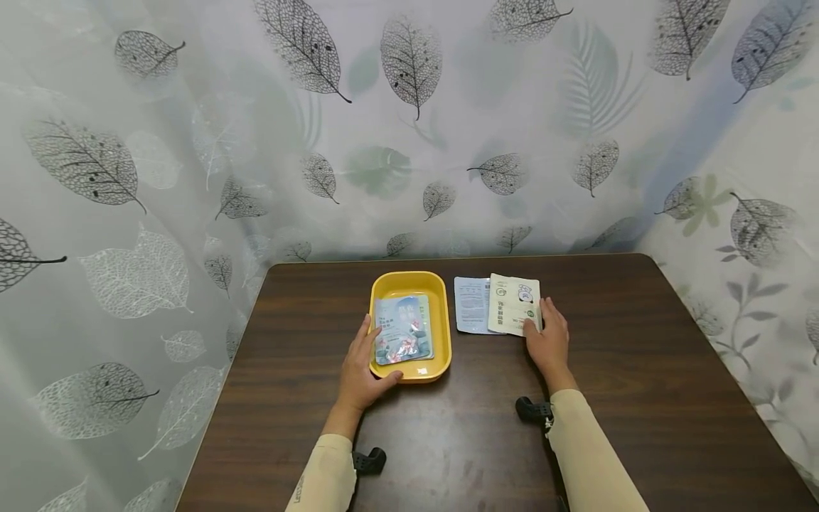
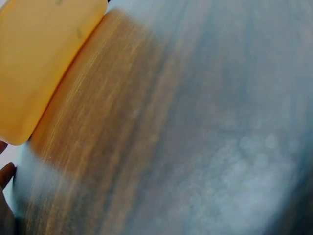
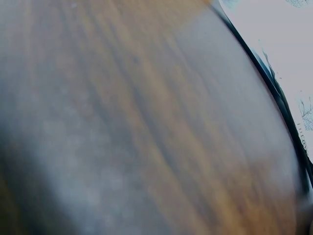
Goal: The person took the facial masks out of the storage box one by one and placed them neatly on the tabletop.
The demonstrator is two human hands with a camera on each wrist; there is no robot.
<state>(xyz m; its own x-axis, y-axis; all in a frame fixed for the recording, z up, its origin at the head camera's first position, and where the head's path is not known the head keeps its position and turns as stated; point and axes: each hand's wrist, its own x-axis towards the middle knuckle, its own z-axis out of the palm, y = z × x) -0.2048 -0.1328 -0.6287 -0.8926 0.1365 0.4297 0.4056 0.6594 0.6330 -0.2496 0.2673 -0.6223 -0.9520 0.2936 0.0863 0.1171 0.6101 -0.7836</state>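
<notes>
Your left hand [image 1: 360, 377] spans the near left corner of the yellow tray [image 1: 443, 323], its fingers spread loosely along the left wall and its thumb at the near rim; grip pressure cannot be told. A push there could slide the tray across the table [image 1: 473, 455]. Your right hand [image 1: 552, 345] pinches the cream packet [image 1: 512, 302] by its right edge, thumb on the face; the fingers' far side is hidden. The tray, left of centre towards the table's far edge, contains a blue pouch [image 1: 398, 334] lying over a green-edged pouch [image 1: 427, 320]; both look slick and may shift if the tray tilts. Right of the tray, the cream packet overlaps a blue-and-white packet [image 1: 472, 309]. Lifting by one edge may drag the lower packet along, or a light pinch may slip.
</notes>
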